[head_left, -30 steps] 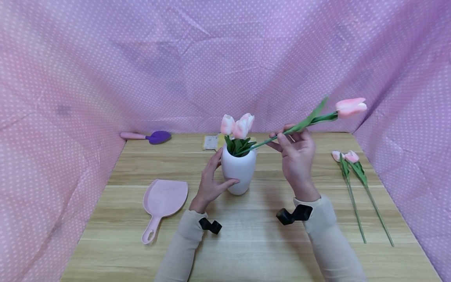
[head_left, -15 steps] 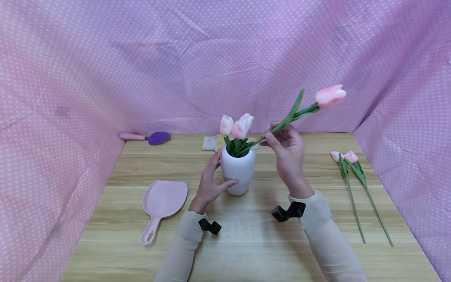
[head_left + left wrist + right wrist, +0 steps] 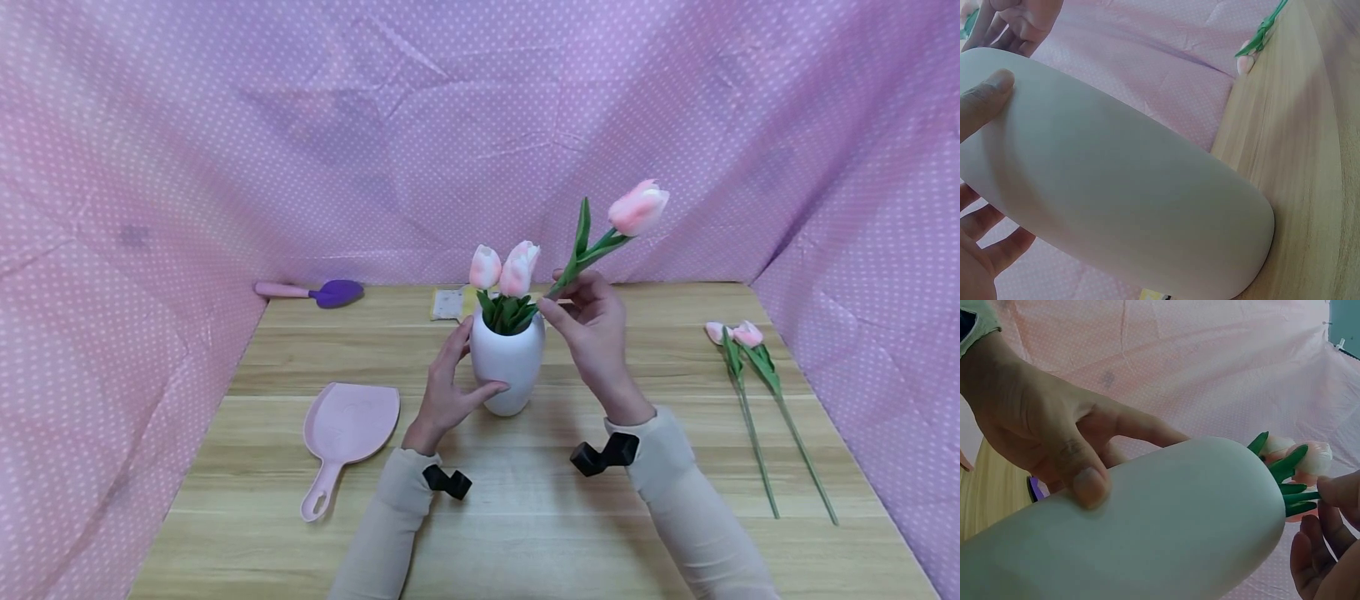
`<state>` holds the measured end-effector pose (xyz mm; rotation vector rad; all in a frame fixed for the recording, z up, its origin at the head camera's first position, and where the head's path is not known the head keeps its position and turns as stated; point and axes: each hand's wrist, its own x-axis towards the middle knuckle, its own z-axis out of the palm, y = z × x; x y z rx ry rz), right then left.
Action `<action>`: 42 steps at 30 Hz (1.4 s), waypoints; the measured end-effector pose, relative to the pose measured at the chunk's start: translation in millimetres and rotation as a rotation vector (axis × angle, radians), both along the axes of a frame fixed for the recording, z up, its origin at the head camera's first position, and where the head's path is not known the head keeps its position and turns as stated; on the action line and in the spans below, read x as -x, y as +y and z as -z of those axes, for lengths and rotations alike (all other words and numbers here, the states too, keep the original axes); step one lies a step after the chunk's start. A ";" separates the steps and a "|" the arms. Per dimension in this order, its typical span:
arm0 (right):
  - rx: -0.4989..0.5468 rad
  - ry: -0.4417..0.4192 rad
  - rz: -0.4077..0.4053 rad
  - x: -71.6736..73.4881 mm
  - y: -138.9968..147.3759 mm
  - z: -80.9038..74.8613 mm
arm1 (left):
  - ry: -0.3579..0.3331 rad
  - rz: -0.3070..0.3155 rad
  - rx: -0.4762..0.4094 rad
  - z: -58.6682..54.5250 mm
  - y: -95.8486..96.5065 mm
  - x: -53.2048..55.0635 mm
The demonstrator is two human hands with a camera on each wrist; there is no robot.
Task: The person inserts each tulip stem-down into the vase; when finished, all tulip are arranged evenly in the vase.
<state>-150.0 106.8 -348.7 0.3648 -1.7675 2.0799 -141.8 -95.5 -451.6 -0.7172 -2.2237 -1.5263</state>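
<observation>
A white vase (image 3: pixel 507 367) stands upright mid-table with several pink tulips (image 3: pixel 517 268) and their green leaves in its mouth. My left hand (image 3: pixel 450 390) grips the vase from the left, thumb across the front and fingers round the far side; the left wrist view shows the thumb (image 3: pixel 991 94) on its wall. My right hand (image 3: pixel 596 333) pinches the stem of another tulip (image 3: pixel 637 208) just right of the rim. This tulip leans up to the right, its lower stem reaching into the vase mouth, as the stem (image 3: pixel 1304 496) shows in the right wrist view.
Two loose tulips (image 3: pixel 763 400) lie on the wooden table (image 3: pixel 525 533) at the right. A pink dustpan (image 3: pixel 352 421) lies left of the vase. A purple trowel (image 3: pixel 337 293) and a yellow-and-white packet (image 3: pixel 448 304) sit along the back, before the dotted cloth (image 3: pixel 375 150).
My right hand has moved left toward the vase, and its tulip has swung more upright, with its stem going further in. The left hand and vase have stayed put.
</observation>
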 end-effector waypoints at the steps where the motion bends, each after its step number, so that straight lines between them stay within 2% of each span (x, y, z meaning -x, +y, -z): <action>1: -0.014 0.000 0.000 -0.5 -0.4 0.1 | 0.001 0.001 -0.002 -0.2 0.1 -0.2; 8: -0.040 0.016 -0.009 -0.1 2.3 1.8 | 0.023 0.004 -0.001 0.5 0.3 -0.1; 17: 0.032 0.024 -0.028 -0.3 5.6 1.4 | 0.021 0.000 -0.003 1.1 0.5 0.0; 22: -0.003 0.046 -0.013 0.0 4.6 0.0 | 0.006 0.007 -0.007 0.5 0.0 -0.6; 33: -0.075 0.068 -0.001 0.4 3.1 4.6 | 0.041 0.022 -0.005 0.5 -0.4 -0.1; 42: -0.024 0.072 -0.038 -2.0 5.6 5.4 | 0.049 0.024 -0.009 2.1 -0.2 0.2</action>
